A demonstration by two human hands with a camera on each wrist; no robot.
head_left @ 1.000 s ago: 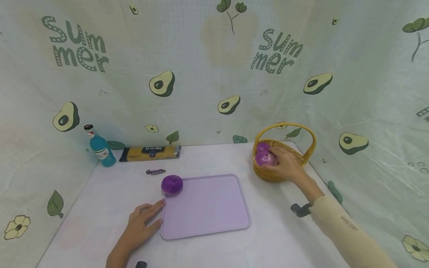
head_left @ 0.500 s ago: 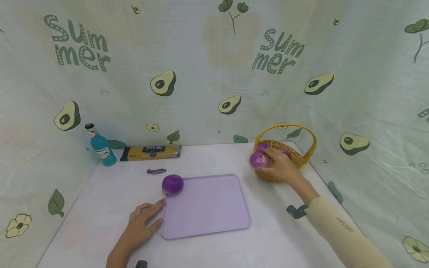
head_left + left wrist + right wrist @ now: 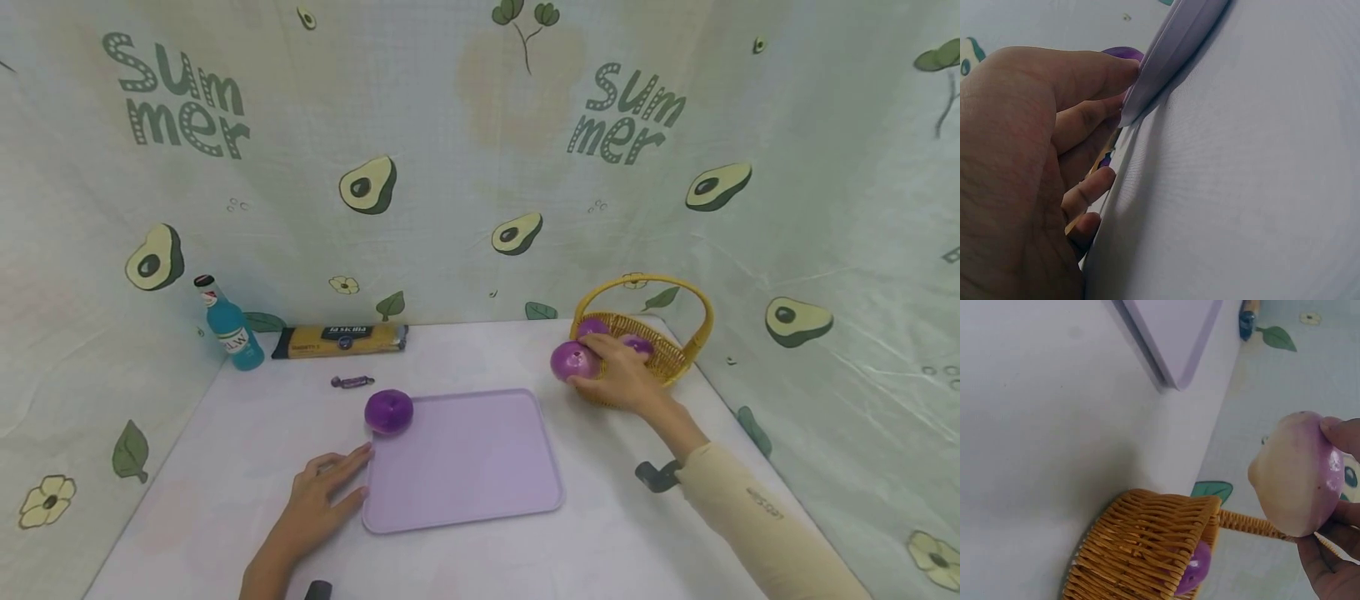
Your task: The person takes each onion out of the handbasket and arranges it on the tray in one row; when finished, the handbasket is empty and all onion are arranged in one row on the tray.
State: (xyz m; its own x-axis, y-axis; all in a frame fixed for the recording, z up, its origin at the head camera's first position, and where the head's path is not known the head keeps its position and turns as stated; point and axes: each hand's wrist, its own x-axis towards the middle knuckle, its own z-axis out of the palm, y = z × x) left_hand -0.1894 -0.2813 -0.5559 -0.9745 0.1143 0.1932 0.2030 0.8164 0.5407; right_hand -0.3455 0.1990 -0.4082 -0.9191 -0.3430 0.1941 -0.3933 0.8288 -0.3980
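In the head view my right hand grips a turnip at the left side of the wicker basket. The right wrist view shows this turnip raised clear of the basket, its pale root end facing away from the fingers. Two more purple, turnip-like vegetables, one at the back and one at the right, lie inside the basket. My left hand rests by the lilac tray, its fingertips touching the left edge. Another round purple vegetable sits on the tray's back left corner.
A blue bottle stands at the back left, beside a yellow and black spaghetti pack. In front of the pack lies a small purple wrapped candy. The basket's tall handle arches above it. A printed cloth hangs behind.
My right hand has lifted the turnip out of the basket and moved it left past the rim, uncovering the vegetable at the basket's right. The left hand stays at the tray's edge.
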